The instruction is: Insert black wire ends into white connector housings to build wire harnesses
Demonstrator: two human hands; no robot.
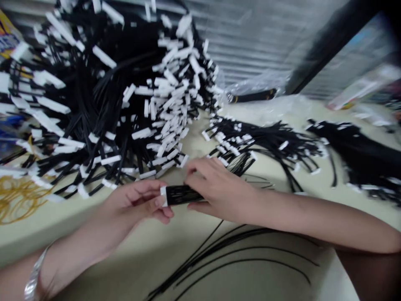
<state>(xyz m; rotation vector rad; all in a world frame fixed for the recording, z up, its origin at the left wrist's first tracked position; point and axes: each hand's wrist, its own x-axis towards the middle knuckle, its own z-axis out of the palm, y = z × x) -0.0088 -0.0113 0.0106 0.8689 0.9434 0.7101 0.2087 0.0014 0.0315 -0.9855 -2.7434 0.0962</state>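
Between thumb and fingers my left hand (142,202) pinches a white connector (163,196) at the end of a flat row of black wires (181,195). My right hand (219,188) is curled over those wires just to the right, with thumb below and fingers above. Its fingertips partly hide the wires, but it looks closed on them. Loose black wires (232,238) lie on the table in front of my right forearm. More thin wires with bare-looking ends stick out behind my right wrist.
A big heap of black cables with white connectors (169,117) fills the back left. Smaller cable bundles (266,138) and a thick black bundle (363,154) lie to the right. Yellow rubber bands (21,198) sit at left. Clear plastic bags (282,108) rest by the corrugated wall.
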